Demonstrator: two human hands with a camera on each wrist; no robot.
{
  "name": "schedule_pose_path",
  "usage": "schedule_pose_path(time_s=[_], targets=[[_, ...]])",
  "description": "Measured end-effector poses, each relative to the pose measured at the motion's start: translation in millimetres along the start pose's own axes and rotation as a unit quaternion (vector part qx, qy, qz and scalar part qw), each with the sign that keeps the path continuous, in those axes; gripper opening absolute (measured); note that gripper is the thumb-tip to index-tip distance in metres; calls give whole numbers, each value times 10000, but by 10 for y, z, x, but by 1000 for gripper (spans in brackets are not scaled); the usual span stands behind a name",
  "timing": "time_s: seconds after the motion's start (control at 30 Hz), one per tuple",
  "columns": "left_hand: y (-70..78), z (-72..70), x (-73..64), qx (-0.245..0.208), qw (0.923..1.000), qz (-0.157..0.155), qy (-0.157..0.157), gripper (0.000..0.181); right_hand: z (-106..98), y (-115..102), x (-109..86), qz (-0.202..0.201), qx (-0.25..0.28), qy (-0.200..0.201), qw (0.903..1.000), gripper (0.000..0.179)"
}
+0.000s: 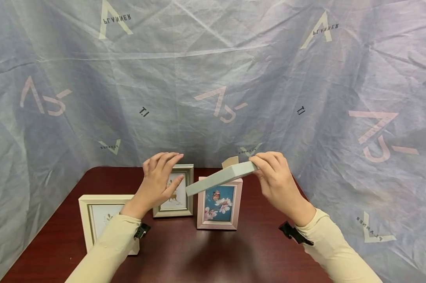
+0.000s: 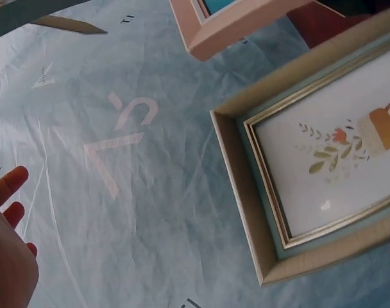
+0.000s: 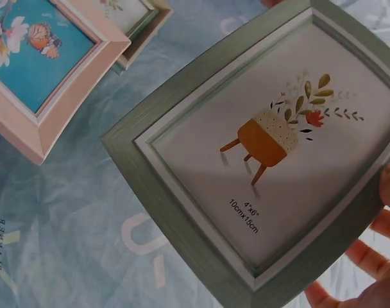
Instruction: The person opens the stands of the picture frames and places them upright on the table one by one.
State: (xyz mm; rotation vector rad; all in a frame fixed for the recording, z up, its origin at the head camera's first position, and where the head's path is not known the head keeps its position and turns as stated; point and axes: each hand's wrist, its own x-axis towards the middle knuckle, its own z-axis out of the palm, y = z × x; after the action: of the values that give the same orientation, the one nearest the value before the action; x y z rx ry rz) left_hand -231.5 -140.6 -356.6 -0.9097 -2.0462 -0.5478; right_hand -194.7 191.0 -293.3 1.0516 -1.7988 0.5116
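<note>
My right hand point(image 1: 278, 181) grips a green picture frame point(image 3: 188, 192) by one edge, holding it tilted in the air above the table. In the right wrist view its front shows a print of a plant in an orange pot on legs. My left hand point(image 1: 159, 182) is raised with its fingers spread and nothing in them, a little left of the held frame's far end. Behind that hand stands a grey-gold picture frame point(image 1: 190, 196), partly covered by it. Below the held frame stands a pink picture frame point(image 1: 218, 225) with blossoms on blue.
A cream picture frame point(image 1: 83, 220) stands at the left, half hidden by my left forearm. All stand on a dark red table point(image 1: 269, 255). A grey printed cloth point(image 1: 177, 90) hangs behind and along both sides.
</note>
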Motion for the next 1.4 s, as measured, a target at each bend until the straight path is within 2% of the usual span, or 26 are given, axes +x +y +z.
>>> schedule_pose_path(time_s=[0.17, 0.33, 0.43, 0.57, 0.7, 1.03, 1.2, 1.4], targets=[[49, 30, -2, -449, 9988, -14, 214, 47, -6, 10, -14, 401, 59, -78, 9991, 34], [138, 59, 15, -861, 9957, 67, 343, 55, -13, 14, -28, 546, 80, -4, 9985, 35], [191, 68, 40, -1052, 9932, 149, 472, 51, -20, 16, -33, 652, 145, 139, 9977, 35], [257, 63, 84, -1360, 9873, 324, 752, 39, -30, 20, -43, 793, 148, 310, 9963, 35], [293, 60, 124, -1525, 9815, 471, 1057, 40, -40, 28, -52, 882, 108, 378, 9953, 36], [320, 98, 169, -1461, 9773, 710, 1361, 30, -42, 44, -90, 909, 60, 489, 9946, 37], [378, 113, 218, -1234, 9812, 785, 1256, 32, -68, 56, -132, 975, 84, 566, 9936, 38], [487, 211, 309, -771, 9858, 1046, 1063, 35, -124, 61, -260, 1347, -183, 530, 9893, 41]])
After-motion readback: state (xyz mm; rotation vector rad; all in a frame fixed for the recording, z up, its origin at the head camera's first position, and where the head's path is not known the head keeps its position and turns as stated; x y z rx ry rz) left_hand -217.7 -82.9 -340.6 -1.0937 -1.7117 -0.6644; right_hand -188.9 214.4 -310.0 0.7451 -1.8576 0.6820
